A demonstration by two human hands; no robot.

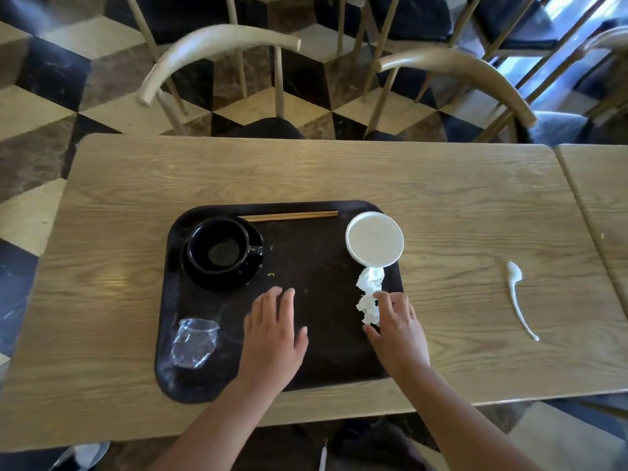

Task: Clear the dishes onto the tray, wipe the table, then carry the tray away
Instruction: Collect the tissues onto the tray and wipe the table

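On the tray point(316, 260) lie the plastic point(195, 343), cup point(217, 248), chopsticks point(289, 216), napkin point(368, 294) and bowl point(373, 239). The left hand point(275, 338) hovers flat over the tray, fingers straight, holding nothing. The right hand point(397, 338) is spread loosely, a fingertip at the napkin, gripping nothing. The spoon point(516, 297) lies on the table point(458, 198), well right of the tray, its long axis running far to near; the right hand is nearer.

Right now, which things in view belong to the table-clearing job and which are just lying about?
Job: dark brown plastic tray; black ceramic cup on black saucer; wooden chopsticks; round white bowl; crumpled white tissue; crumpled clear plastic wrapper; white ceramic spoon, off-tray on the light wooden table.
Just there: two curved-back wooden chairs; neighbouring wooden table.
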